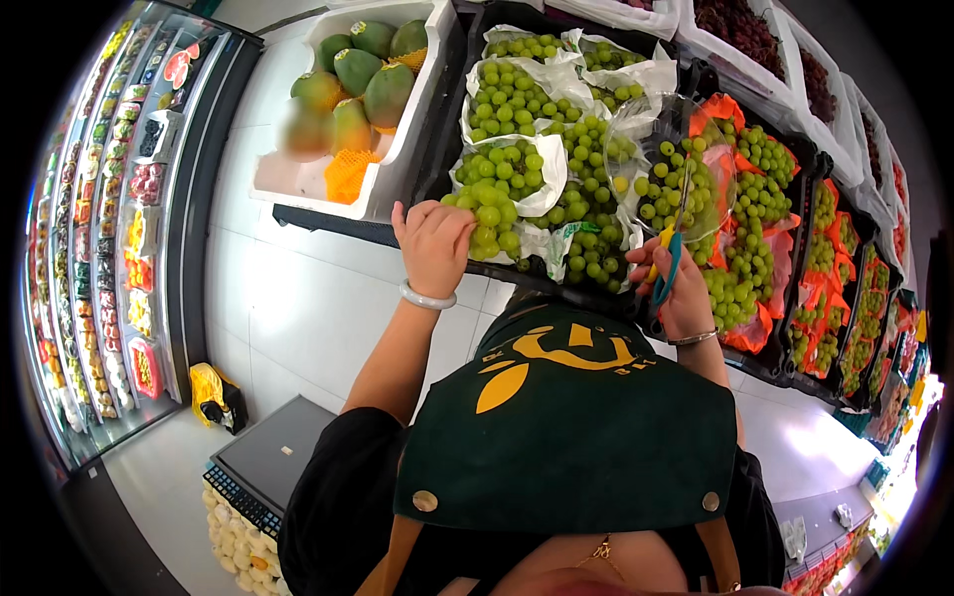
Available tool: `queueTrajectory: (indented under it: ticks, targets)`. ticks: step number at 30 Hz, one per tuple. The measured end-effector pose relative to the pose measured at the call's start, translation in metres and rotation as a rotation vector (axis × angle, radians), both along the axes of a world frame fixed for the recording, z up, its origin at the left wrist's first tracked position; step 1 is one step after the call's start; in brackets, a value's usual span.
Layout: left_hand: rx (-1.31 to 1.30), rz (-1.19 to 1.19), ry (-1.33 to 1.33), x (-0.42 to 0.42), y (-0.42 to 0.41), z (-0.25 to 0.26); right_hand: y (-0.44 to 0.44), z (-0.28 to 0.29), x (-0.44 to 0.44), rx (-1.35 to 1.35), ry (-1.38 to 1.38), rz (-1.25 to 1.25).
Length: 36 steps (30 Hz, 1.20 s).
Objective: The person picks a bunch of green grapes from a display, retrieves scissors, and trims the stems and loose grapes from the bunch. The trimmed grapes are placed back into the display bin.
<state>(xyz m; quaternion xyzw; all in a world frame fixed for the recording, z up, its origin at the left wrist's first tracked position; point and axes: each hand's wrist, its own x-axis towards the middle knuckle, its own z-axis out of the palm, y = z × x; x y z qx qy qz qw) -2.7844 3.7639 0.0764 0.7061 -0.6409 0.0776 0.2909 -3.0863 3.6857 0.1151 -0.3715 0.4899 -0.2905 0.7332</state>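
My left hand [434, 242] has its fingers curled around the stem end of a bunch of green grapes [488, 216], at the front left corner of a black crate. Paper-wrapped green grapes [514, 97] fill that crate. Scissors [665, 272] with yellow and blue handles are in my right hand [682, 294], blades pointing away from me. Just beyond them, a clear plastic bowl [622, 141] rests tilted over the grapes, with loose green grapes [674, 179] showing in it. Whether all of these lie inside the bowl is hard to tell.
To the left stands a white foam box [365, 205] of green-and-orange fruit [361, 71]. More grapes in orange wrapping [753, 201] lie to the right, with foam boxes of dark grapes [734, 30] behind. A lit display shelf [149, 186] lines the far left. Behind my left elbow is a grey-topped stand [276, 439].
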Motion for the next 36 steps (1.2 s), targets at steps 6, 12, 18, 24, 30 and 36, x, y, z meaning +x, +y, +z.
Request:
queueTrajectory:
  ticks: [6,12,18,24,30,36]
  targets:
    - [-0.172,-0.125,0.176,0.010,-0.014,0.038,-0.002,0.002,0.004,0.004,-0.010,0.011]
    - [-0.333,-0.157,0.262,0.008,-0.031,0.071,-0.001,-0.001,0.005,-0.013,-0.030,0.052]
    - [-0.425,-0.190,0.779,0.011,-0.052,0.072,0.002,0.000,0.001,-0.010,-0.047,0.072]
    - [-0.475,-0.375,1.516,0.011,-0.081,0.092,0.005,0.000,-0.005,-0.053,-0.062,0.058]
    - [-0.172,-1.099,2.301,0.013,-0.122,0.099,0.014,0.011,-0.006,-0.063,-0.064,0.093]
    - [0.016,-1.455,2.325,-0.003,-0.161,0.098,0.019,0.018,-0.010,-0.083,-0.046,0.102]
